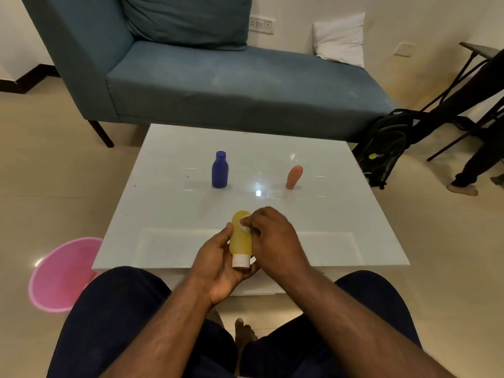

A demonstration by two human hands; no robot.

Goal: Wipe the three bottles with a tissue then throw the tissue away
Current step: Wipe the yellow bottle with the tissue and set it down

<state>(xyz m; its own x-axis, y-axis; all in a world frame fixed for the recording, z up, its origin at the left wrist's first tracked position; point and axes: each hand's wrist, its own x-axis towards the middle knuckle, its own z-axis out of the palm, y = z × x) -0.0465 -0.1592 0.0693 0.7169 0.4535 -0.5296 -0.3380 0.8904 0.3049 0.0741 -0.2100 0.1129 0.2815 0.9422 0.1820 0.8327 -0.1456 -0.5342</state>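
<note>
Head view: left hand (218,264) grips the yellow bottle (241,241) over the tabletop's (169,214) near edge while right fingers (249,221) pinch a tissue (242,226) against it. Blue bottle (219,170) and orange bottle (294,177), mid-tabletop, likely come next.

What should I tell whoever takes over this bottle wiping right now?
Left hand grips the yellow bottle, white cap toward the person, above the table's near edge.
Right hand pinches the tissue against that bottle.
Blue bottle and orange bottle stand on the white table, untouched.
Left: finish the yellow one, wipe any others not yet done, then drop the tissue, probably in the pink bin on the floor, left.
</note>
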